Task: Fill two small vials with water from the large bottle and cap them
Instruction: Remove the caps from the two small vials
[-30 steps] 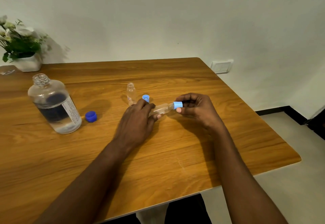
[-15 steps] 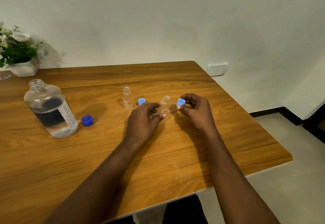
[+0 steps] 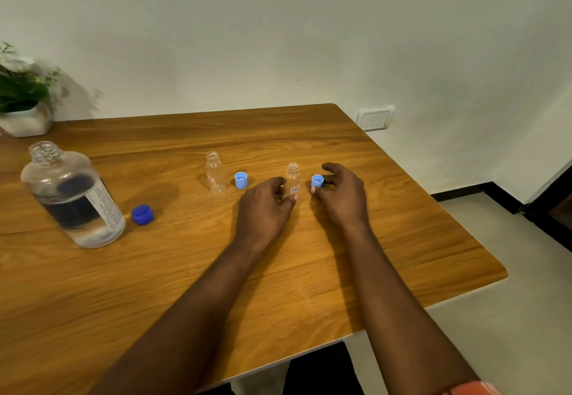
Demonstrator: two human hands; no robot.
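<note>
A small clear vial (image 3: 292, 179) stands upright and uncapped on the wooden table (image 3: 192, 270); my left hand (image 3: 266, 205) grips its lower part. Just right of it, my right hand (image 3: 340, 196) pinches a light blue cap (image 3: 317, 181) low over the table. A second uncapped vial (image 3: 214, 172) stands further left with its light blue cap (image 3: 241, 180) lying beside it. The large clear bottle (image 3: 72, 196) stands open at the left, partly filled with water, and its dark blue cap (image 3: 142, 214) lies to its right.
A white pot with a green plant (image 3: 26, 106) sits at the table's back left corner against the wall. The table's right edge runs close to my right hand. A wall socket (image 3: 374, 118) is behind the table.
The right hand took the light blue cap off the vial and lowered it toward the table. The left hand turned the vial from lying sideways to standing upright on the table.
</note>
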